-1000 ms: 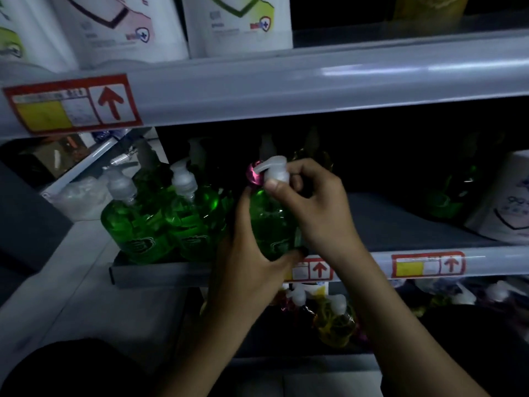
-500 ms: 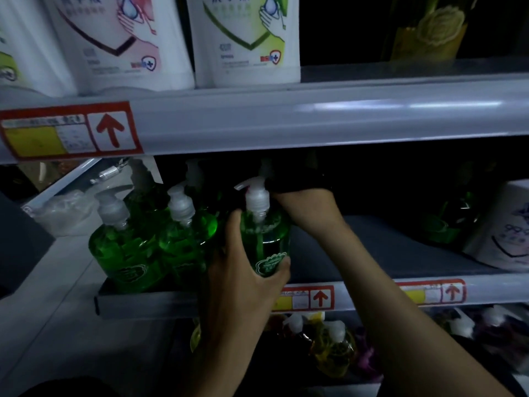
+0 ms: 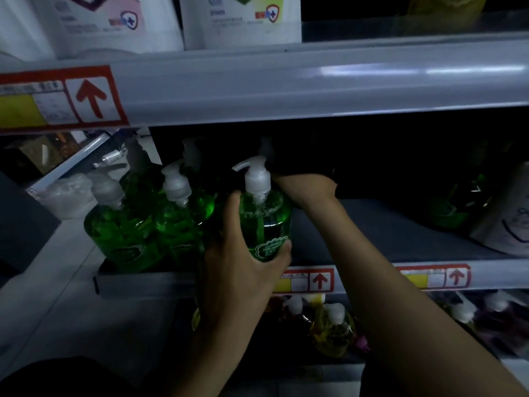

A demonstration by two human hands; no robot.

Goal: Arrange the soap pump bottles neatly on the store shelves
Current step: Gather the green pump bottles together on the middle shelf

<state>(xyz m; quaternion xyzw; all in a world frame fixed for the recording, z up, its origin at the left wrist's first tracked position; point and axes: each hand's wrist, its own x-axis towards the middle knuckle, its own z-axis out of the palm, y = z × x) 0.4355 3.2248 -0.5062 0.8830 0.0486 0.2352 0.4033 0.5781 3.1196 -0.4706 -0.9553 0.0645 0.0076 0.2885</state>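
Left hand grips the green soap pump bottle at the shelf rail; right hand reaches behind it, grip hidden. A sideways nudge could topple neighbouring bottles.

A shop aisle: stacked shelves with rails along their front edges carry red-framed price tags marked with arrows. Identical green pump bottles stand in rows, with white pouches stocked above and yellow bottles below.
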